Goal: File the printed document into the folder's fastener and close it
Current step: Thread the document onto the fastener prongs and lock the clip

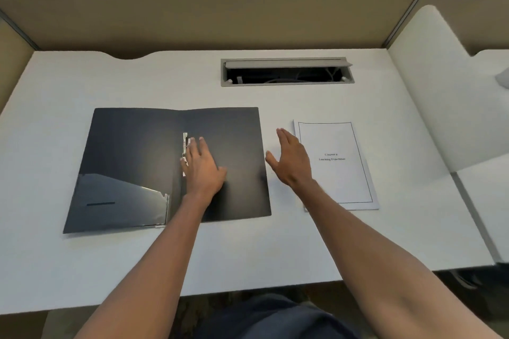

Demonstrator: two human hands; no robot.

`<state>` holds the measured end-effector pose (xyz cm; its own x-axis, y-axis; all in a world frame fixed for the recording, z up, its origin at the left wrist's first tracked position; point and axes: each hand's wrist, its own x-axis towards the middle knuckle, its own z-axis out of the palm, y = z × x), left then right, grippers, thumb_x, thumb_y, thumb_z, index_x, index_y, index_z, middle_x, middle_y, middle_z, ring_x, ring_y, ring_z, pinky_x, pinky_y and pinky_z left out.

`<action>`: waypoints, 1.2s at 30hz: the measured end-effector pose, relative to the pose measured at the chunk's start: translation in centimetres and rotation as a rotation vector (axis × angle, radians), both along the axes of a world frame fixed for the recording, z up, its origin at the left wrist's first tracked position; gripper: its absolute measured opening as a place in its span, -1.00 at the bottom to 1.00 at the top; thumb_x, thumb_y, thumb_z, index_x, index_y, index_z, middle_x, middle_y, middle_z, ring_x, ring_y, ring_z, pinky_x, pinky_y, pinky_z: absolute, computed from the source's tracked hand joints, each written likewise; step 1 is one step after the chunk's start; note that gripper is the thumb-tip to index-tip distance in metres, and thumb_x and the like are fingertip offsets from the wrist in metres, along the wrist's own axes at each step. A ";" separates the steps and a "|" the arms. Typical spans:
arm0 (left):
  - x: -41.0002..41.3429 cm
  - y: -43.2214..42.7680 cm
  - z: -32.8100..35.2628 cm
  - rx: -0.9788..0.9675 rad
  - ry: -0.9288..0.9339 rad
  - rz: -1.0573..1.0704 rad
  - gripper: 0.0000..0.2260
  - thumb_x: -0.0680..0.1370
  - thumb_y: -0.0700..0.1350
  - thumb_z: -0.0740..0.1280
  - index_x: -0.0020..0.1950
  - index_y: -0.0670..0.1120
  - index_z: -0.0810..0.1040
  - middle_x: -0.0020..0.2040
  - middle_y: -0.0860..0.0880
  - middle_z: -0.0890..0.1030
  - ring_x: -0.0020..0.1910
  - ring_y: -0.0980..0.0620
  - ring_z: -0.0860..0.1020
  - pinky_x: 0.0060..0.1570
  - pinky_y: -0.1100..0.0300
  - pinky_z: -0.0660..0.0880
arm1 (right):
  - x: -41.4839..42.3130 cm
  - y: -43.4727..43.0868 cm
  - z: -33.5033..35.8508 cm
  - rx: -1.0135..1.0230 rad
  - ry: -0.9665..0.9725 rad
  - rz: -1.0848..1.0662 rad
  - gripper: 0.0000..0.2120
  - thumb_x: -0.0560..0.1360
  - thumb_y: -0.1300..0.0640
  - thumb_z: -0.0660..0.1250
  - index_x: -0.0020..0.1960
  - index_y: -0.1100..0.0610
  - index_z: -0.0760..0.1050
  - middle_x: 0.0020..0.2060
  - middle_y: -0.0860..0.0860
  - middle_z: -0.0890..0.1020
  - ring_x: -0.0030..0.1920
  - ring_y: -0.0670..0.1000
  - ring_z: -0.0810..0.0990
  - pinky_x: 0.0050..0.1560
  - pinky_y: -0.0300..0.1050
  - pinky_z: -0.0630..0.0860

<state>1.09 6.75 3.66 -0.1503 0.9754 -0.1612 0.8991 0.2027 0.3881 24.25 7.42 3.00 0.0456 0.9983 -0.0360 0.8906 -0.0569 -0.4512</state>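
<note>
A black folder (132, 157) lies open and flat on the white desk (248, 250). Its metal fastener (184, 143) runs along the spine and is partly hidden by my fingers. My left hand (203, 166) rests palm down on the right flap, fingertips at the fastener, holding nothing. The printed document (337, 165), a white stapled stack with a bordered title page, lies to the right of the folder. My right hand (292, 161) hovers open with fingers spread between the folder's right edge and the document, overlapping the document's left edge.
A clear pocket (121, 201) sits on the lower part of the folder's left flap. An open cable tray (286, 73) is set in the desk behind. Beige partition walls (220, 5) close the back and left; a white divider (429, 91) stands on the right.
</note>
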 end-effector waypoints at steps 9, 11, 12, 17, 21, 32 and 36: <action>13.2 -0.9 0.8 -0.020 -0.341 -0.012 -0.46 0.56 -0.12 0.33 0.52 -0.23 0.32 0.44 -0.19 0.38 0.46 -0.19 0.32 0.33 0.03 0.39 | 12.0 -2.4 -0.6 -0.026 -0.012 -0.174 -0.33 0.58 -0.12 0.28 0.59 0.15 0.24 0.53 0.08 0.37 0.50 0.13 0.36 0.45 0.05 0.35; 15.6 -1.3 0.6 -0.058 -0.363 -0.022 -0.49 0.58 -0.11 0.31 0.50 -0.22 0.34 0.41 -0.17 0.38 0.45 -0.17 0.34 0.27 0.01 0.44 | 14.3 -2.7 -0.6 -0.041 -0.012 -0.202 -0.33 0.58 -0.12 0.29 0.58 0.15 0.24 0.52 0.07 0.37 0.49 0.13 0.37 0.44 0.05 0.35; 16.7 -1.4 0.4 -0.088 -0.365 -0.025 -0.46 0.59 -0.10 0.30 0.53 -0.23 0.30 0.45 -0.15 0.36 0.48 -0.15 0.31 0.31 -0.01 0.43 | 15.3 -2.8 -0.7 -0.043 -0.017 -0.210 -0.34 0.57 -0.11 0.30 0.57 0.16 0.25 0.52 0.08 0.38 0.49 0.14 0.37 0.44 0.05 0.35; 20.9 -1.8 -0.6 -0.162 -0.343 0.005 -0.56 0.58 -0.13 0.26 0.43 -0.26 0.39 0.44 -0.16 0.36 0.44 -0.14 0.31 0.15 0.04 0.41 | 19.2 -3.0 -0.8 -0.054 -0.052 -0.252 -0.36 0.58 -0.10 0.30 0.54 0.19 0.29 0.45 0.11 0.43 0.45 0.15 0.39 0.39 0.07 0.39; 23.3 -2.0 -1.4 -0.195 -0.341 0.039 -0.60 0.57 -0.15 0.26 0.37 -0.28 0.40 0.39 -0.18 0.37 0.42 -0.15 0.32 0.04 0.10 0.32 | 21.4 -3.3 -1.3 -0.132 -0.069 -0.295 -0.36 0.58 -0.12 0.29 0.52 0.22 0.30 0.41 0.15 0.43 0.41 0.18 0.40 0.35 0.08 0.40; 27.7 -2.3 -1.4 -0.160 -0.321 0.183 -0.81 0.56 -0.17 0.28 0.11 -0.24 0.44 0.26 -0.22 0.42 0.27 -0.19 0.37 -0.04 0.07 0.33 | 22.2 -3.2 -1.9 -0.237 0.112 -0.331 -0.47 0.56 -0.02 0.38 0.35 0.31 0.38 0.30 0.21 0.39 0.34 0.22 0.38 0.19 0.04 0.47; 28.0 -1.7 -1.3 -0.167 -0.393 0.307 -0.76 0.54 -0.16 0.32 0.14 -0.25 0.44 0.25 -0.24 0.45 0.26 -0.23 0.40 0.01 0.01 0.42 | 21.9 -3.2 -1.9 -0.292 0.029 -0.265 -0.37 0.53 -0.04 0.45 0.38 0.33 0.32 0.35 0.23 0.33 0.36 0.21 0.35 0.31 0.02 0.46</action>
